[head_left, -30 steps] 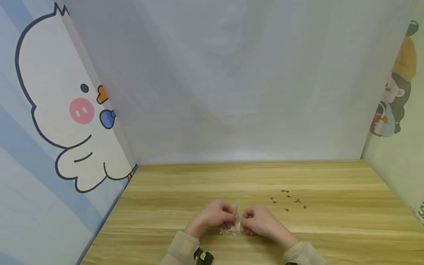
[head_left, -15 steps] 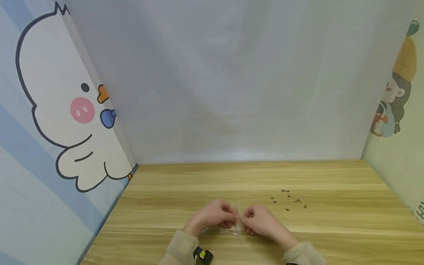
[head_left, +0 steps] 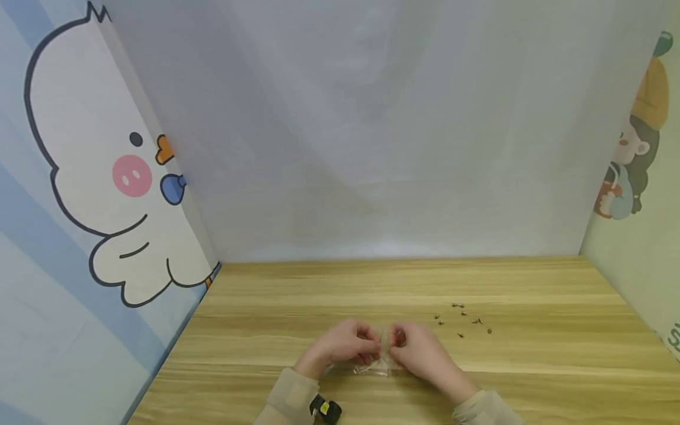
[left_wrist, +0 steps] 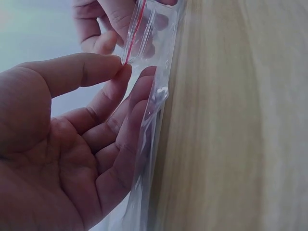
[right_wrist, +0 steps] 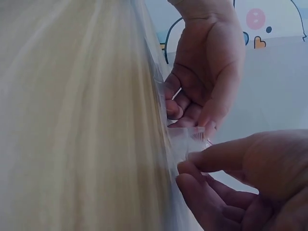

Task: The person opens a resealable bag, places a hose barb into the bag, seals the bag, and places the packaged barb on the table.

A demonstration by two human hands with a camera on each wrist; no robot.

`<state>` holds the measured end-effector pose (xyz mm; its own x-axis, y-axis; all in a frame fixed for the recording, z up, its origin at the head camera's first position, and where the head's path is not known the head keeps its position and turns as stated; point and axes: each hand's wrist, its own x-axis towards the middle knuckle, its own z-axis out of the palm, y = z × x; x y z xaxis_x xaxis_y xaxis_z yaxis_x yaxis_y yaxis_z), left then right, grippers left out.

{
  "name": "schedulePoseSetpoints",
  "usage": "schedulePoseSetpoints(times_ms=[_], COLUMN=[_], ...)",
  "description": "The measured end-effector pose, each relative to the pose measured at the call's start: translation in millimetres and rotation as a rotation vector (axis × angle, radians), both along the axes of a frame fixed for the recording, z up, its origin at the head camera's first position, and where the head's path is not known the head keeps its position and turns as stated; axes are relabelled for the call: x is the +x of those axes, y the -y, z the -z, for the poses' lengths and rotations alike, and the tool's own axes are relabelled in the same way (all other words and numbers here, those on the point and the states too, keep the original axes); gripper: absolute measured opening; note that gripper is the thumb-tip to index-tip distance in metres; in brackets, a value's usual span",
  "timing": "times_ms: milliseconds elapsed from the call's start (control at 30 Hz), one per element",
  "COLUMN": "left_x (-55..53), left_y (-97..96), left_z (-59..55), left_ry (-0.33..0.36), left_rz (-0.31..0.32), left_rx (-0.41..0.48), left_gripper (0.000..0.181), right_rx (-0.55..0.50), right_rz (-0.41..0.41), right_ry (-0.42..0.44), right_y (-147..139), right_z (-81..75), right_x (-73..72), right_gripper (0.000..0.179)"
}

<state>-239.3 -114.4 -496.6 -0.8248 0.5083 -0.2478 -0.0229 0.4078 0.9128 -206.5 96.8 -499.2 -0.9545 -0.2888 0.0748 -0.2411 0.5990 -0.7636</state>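
A clear zip bag with a red line along its seal stands between both hands, close over the wooden table. My left hand pinches it by thumb and forefinger right at the red line, while the other fingers curl behind the clear film. From the other side my right hand holds the bag's mouth edge between thumb and forefinger, its remaining fingers loosely bent. The lower part of the bag lies under the left palm in the head view.
Several small metal screw-like pieces lie scattered on the wooden table, beyond and to the right of the right hand. A black device with a yellow mark is by the left wrist. A pale curtain hangs behind the table.
My right hand has shifted slightly up and its fingers have changed place along the bag's edge. The bag's near corner has spread a little to the right. The left hand keeps its pinch.
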Motion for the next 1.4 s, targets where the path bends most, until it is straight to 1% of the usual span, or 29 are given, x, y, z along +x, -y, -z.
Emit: schedulePoseSetpoints(times_ms=[67,133,300,467,533,633,733,800,867,1000,1167,1300,1400], left_x=[-0.1,0.2,0.8,1.0,0.4,0.2,1.4,2.0,2.8,4.3,5.2,5.8,6.2], left_y=[0.4,0.9,1.1,0.7,0.9,1.0,0.4,-0.2,-1.1,-2.0,-2.7,-2.9,-2.4], left_z=[0.3,-0.2,-3.2,-9.0,-9.1,-7.5,-5.8,-4.7,-4.8,-5.8,-7.1,-8.0,-8.5], left_ry=[0.002,0.004,-0.011,-0.087,-0.127,-0.200,-0.271,-0.292,-0.299,-0.308,-0.301,-0.302,-0.309], left_rz=[-0.001,0.000,0.013,0.001,-0.005,-0.001,0.018,0.027,0.038,0.050,0.044,0.037,0.031], left_rx=[0.004,0.011,0.014,-0.016,-0.038,-0.082,-0.138,-0.160,-0.180,-0.204,-0.219,-0.234,-0.258], left_gripper=[0.011,0.012,0.012,0.005,0.005,0.010,0.018,0.023,0.027,0.033,0.038,0.040,0.042], right_rx=[0.017,0.035,0.057,0.020,-0.002,-0.018,-0.021,-0.023,-0.022,-0.010,0.005,0.010,0.010], right_rz=[-0.010,-0.007,0.003,-0.020,-0.031,-0.041,-0.054,-0.066,-0.077,-0.094,-0.119,-0.123,-0.113], right_ry=[-0.043,-0.065,-0.064,-0.028,-0.014,-0.018,-0.021,-0.016,-0.006,-0.007,-0.008,-0.005,0.000], right_y=[0.7,1.3,0.9,-1.6,-2.9,-4.2,-4.9,-5.0,-5.2,-5.5,-5.8,-5.5,-4.8], right_z=[1.2,2.7,5.1,5.6,5.3,5.0,5.5,6.0,6.3,6.2,4.7,4.5,4.5], right_x=[-1.0,-1.8,-2.5,-3.2,-3.3,-3.7,-4.4,-5.0,-5.4,-5.4,-3.0,-1.8,-1.6], right_gripper=[0.021,0.021,0.022,0.024,0.024,0.020,0.013,0.009,0.009,0.015,0.009,0.009,0.017])
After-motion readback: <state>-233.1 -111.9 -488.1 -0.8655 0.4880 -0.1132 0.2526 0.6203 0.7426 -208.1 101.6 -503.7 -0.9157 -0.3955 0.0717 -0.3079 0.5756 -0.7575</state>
